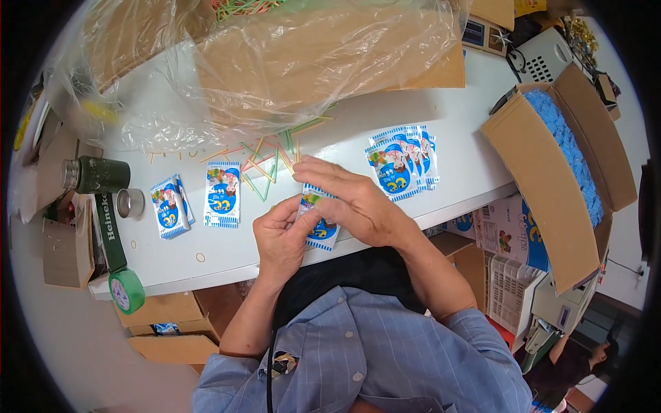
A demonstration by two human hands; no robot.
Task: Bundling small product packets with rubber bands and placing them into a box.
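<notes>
Close to the table's front edge, I hold a small stack of blue-and-white packets (321, 237) between both hands. My left hand (281, 237) is closed on the stack's left side, its thumb bent across the front. From the right, my right hand (361, 206) lies over the top of the packets with its fingers together, hiding part of them. Beyond the hands, thin red, green and yellow strips (270, 165) are scattered. Two similar packet stacks lie to the left, one nearer stack (222, 195) and one farther stack (169, 206). Several overlapping packets (401, 162) lie to the right.
A large carton lined with clear plastic (323, 62) fills the table's far side. At left stand a dark green flask (100, 175), its metal cup (129, 203) and green tape (127, 291). An open carton of blue packets (568, 158) is at right. Another person (564, 368) is at lower right.
</notes>
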